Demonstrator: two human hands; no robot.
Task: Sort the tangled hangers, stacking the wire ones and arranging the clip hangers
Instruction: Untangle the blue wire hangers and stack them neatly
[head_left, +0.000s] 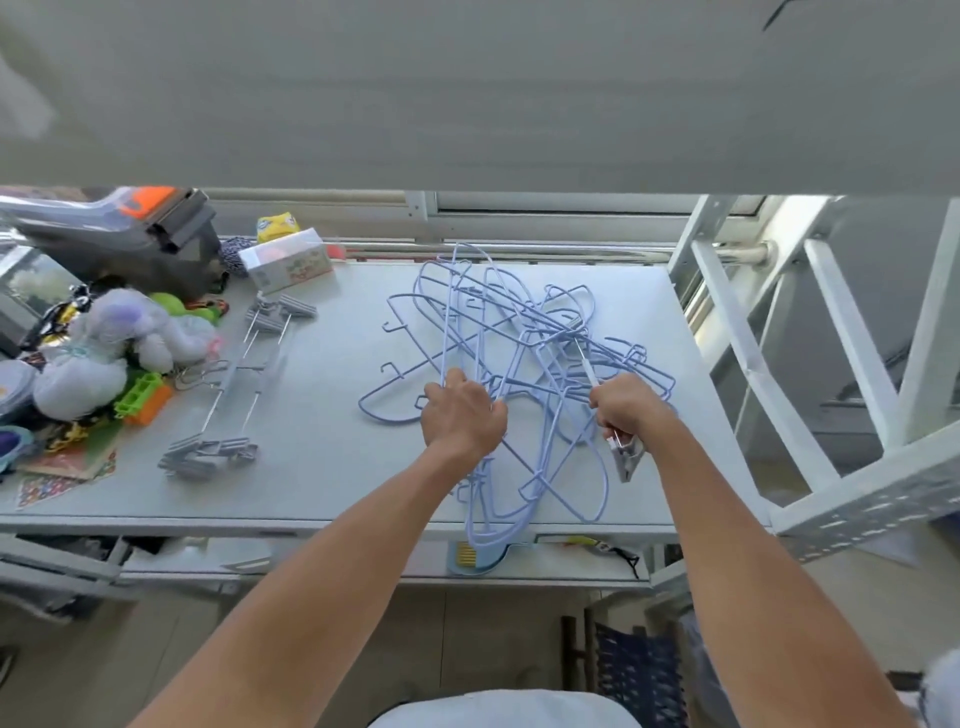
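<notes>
Gripping wire hangers (511, 338) left, apparently clip hanger (625, 461) right.

Smooth blue-coated wire hangers (498, 364)

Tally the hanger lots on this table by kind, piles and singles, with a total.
Blue wire hanger tangle: 1
Grey clip hanger pile: 1
Single clip hanger gripped by right hand: 1
Total: 3; hangers within piles too tangled to count.
</notes>
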